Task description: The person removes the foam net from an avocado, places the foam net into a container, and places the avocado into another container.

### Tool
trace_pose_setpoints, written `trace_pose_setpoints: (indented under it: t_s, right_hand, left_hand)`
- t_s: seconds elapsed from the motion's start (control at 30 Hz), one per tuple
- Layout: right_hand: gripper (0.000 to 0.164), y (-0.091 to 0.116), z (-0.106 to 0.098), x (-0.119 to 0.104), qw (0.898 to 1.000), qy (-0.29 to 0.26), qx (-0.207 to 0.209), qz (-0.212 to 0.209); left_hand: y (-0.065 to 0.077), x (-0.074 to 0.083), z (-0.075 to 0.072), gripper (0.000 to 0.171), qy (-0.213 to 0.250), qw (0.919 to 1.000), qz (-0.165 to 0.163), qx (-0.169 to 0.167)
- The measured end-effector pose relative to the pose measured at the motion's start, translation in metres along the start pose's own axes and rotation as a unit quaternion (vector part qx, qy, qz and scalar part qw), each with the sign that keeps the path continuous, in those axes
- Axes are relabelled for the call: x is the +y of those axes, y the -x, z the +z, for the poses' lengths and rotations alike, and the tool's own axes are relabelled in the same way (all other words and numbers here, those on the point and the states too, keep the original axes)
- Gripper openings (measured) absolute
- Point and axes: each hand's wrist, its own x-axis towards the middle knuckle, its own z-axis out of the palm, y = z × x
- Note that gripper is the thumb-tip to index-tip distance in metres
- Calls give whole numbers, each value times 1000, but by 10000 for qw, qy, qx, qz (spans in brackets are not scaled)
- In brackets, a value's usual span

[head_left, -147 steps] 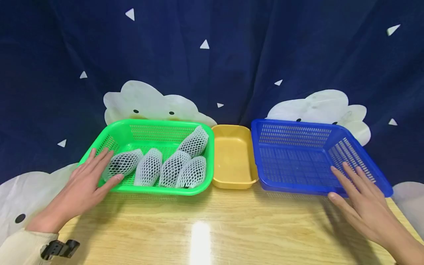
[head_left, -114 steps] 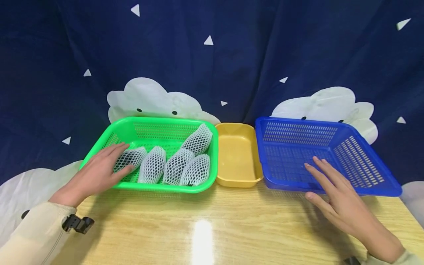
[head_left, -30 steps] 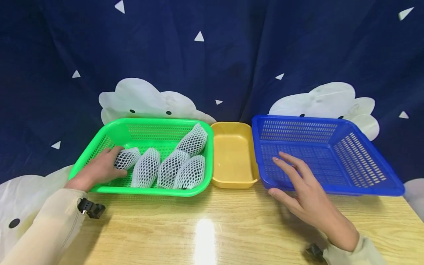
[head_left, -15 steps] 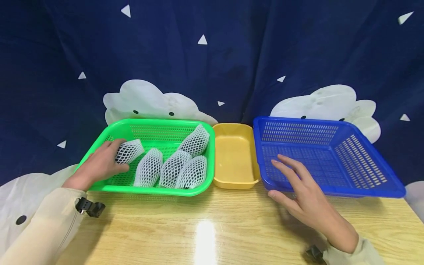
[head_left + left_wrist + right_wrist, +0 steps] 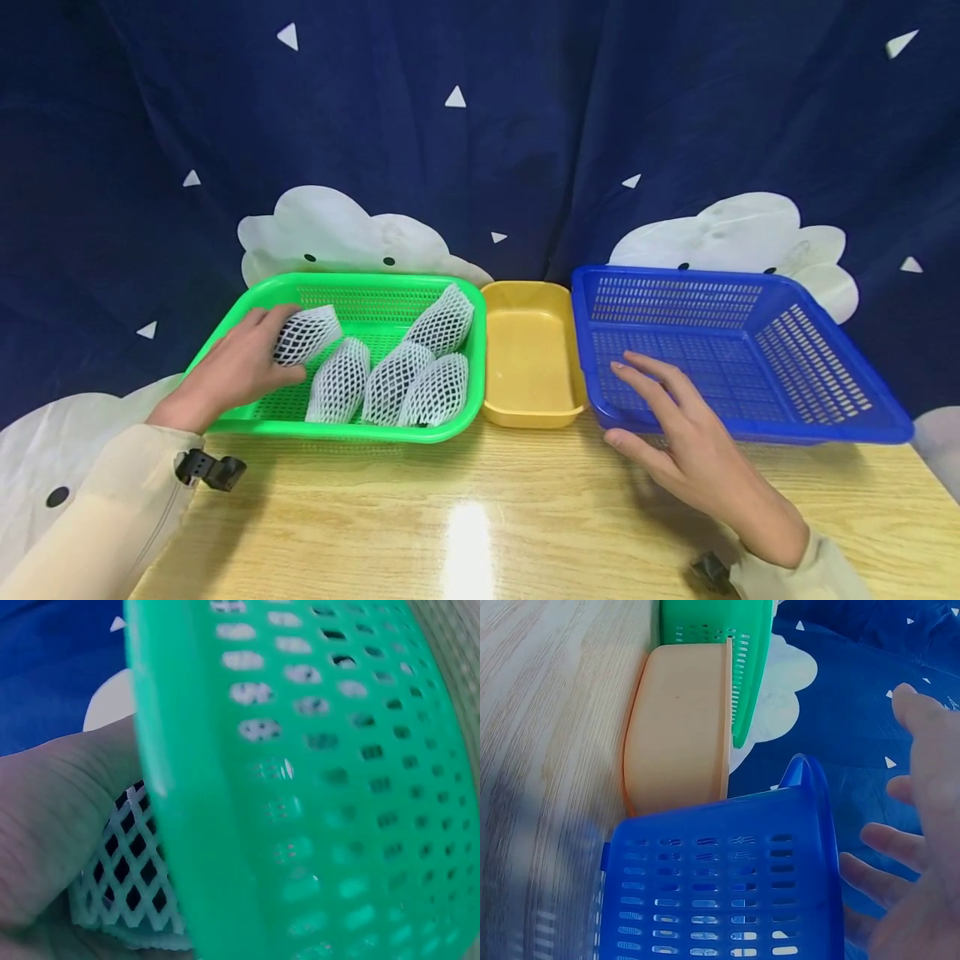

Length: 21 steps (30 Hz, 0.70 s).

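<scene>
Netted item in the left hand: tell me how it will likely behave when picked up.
The netted item probably yields a little at the surface, since its mesh looks like soft foam. That open mesh may give the left hand some friction. Its rounded body could roll if set down.

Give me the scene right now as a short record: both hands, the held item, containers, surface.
left hand: grips one net-wrapped item
held item position: within the green basket's outline; bottom contact unclear
right hand: fingers apart, holding nothing, beside the blue basket
green basket: four other net-wrapped items
yellow tray: between the baskets
surface: wooden table
</scene>
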Motion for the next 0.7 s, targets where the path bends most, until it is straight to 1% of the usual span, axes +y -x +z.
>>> trace_pose_setpoints:
  t_s: [0.2,0.43,0.7]
  right_hand:
    - [65,1,-2,-1,10000,29,-88,-33]
    - [66,2,-4,-4,9998,78,-199,-14]
    - [60,1,-3,-7,9997,189,-75,-121]
  left_hand:
    - [3,13,-2,82,-29,9995,279,119]
    - [7,31,-2,84,23,9985,500,233]
    - [16,52,-1,84,-14,9956,814,471]
